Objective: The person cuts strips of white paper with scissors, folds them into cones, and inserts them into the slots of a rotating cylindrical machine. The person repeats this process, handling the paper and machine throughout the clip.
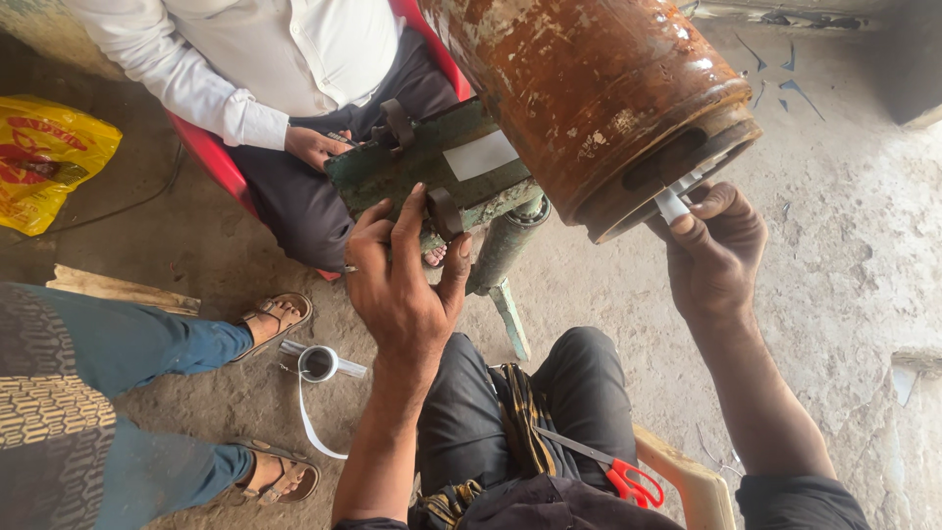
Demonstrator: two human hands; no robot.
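A rusty brown gas cylinder (589,88) lies tilted across a green metal stand (432,162), its base ring pointing toward me. My right hand (714,245) is under the base ring, pinching a small white tube-like piece (673,204) against the rim. My left hand (402,280) is raised with fingers spread, its fingertips touching the green stand near a black clamp (444,211). A person in a white shirt sits opposite, with a hand (314,145) resting on the stand's far end.
Red-handled scissors (628,481) lie on my lap. A white tape roll (319,363) with a loose strip rests on the dirt floor. Another person's sandalled feet (275,319) are at left. A yellow bag (44,157) lies far left, and a red chair (211,157) holds the seated person.
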